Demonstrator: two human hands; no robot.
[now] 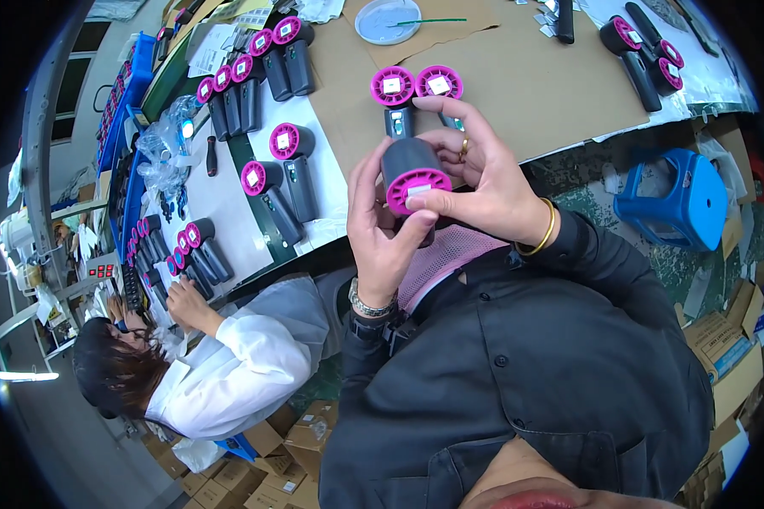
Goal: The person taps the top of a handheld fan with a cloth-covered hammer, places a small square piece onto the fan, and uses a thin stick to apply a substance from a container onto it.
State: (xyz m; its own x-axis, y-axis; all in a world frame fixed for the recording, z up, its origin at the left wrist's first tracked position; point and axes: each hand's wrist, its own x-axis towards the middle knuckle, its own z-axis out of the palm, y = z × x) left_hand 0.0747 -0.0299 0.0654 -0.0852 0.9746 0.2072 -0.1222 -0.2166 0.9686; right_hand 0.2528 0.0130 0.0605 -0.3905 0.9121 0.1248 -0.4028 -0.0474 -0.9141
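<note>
A dark grey hair-dryer-shaped device with a pink spoked end is held up in front of my chest, pink end toward me. My left hand is closed around its left side, with the thumb low by the pink rim. From the right, my right hand holds it too, its thumb pressed on a small white label at the centre of the pink end. The device's handle is mostly hidden by my hands. Just beyond, two similar devices lie side by side on the brown table covering.
More such devices lie in rows to the left, near a black-handled screwdriver. Others are at the far right. A round pale dish sits at the back. A co-worker sits left; a blue stool stands right.
</note>
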